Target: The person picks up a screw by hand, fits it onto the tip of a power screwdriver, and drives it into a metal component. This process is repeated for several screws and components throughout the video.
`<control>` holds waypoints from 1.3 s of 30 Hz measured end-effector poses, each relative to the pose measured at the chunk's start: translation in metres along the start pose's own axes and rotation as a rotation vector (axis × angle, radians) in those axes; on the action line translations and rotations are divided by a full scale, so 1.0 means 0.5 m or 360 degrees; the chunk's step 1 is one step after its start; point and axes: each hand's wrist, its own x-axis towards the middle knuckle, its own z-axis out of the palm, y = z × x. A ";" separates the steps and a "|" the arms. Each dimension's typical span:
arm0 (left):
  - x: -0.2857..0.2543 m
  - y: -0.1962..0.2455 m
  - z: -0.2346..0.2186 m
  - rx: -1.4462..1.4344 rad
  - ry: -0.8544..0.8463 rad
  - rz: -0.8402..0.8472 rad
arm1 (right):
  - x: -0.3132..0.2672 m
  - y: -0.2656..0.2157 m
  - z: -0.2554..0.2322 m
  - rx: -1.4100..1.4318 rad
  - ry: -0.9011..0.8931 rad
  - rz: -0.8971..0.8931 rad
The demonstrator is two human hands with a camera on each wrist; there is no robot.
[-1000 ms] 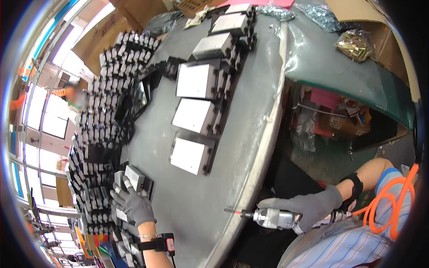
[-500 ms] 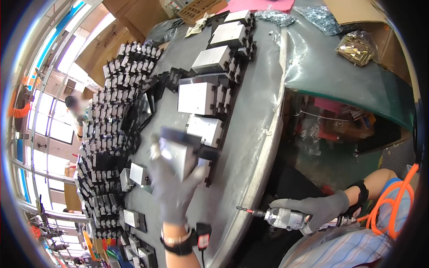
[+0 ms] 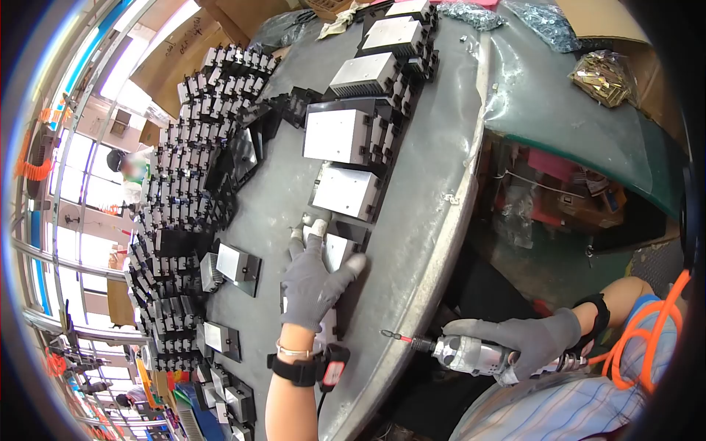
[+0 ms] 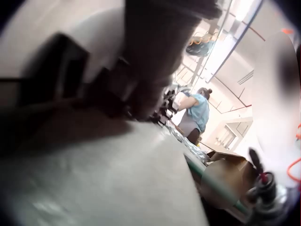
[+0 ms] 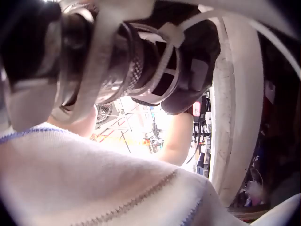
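Observation:
My gloved left hand (image 3: 310, 285) is spread over a silver finned heat sink block (image 3: 337, 251) at the near end of the row on the table (image 3: 412, 213). Fingertips lie at its far left side and the thumb at its right; palm and wrist hide much of it. More silver metal shows beside the wrist. Beyond it stands another heat sink (image 3: 346, 192) on a black base. At the table's edge, my gloved right hand (image 3: 533, 339) grips an air screwdriver (image 3: 467, 354), its bit pointing left. The driver's body (image 5: 108, 70) fills the upper right wrist view.
A dense bank of black-and-silver parts (image 3: 184, 162) lines the table's left side, with loose heat sinks (image 3: 235, 263) before it. An orange hose (image 3: 632, 331) trails from the driver. A bag of brass-coloured pieces (image 3: 603, 77) lies far right. Another person (image 4: 195, 115) stands beyond.
The left hand has moved from the loose parts at the left, carrying a heat sink block on a dark base rightward to the row's near end. The right hand still holds the screwdriver, nearly unmoved.

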 end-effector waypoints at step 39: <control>-0.413 -0.069 -0.022 -0.0215 0.0056 -0.0677 | 0.068 -0.030 0.117 -0.0203 -0.0441 -0.0002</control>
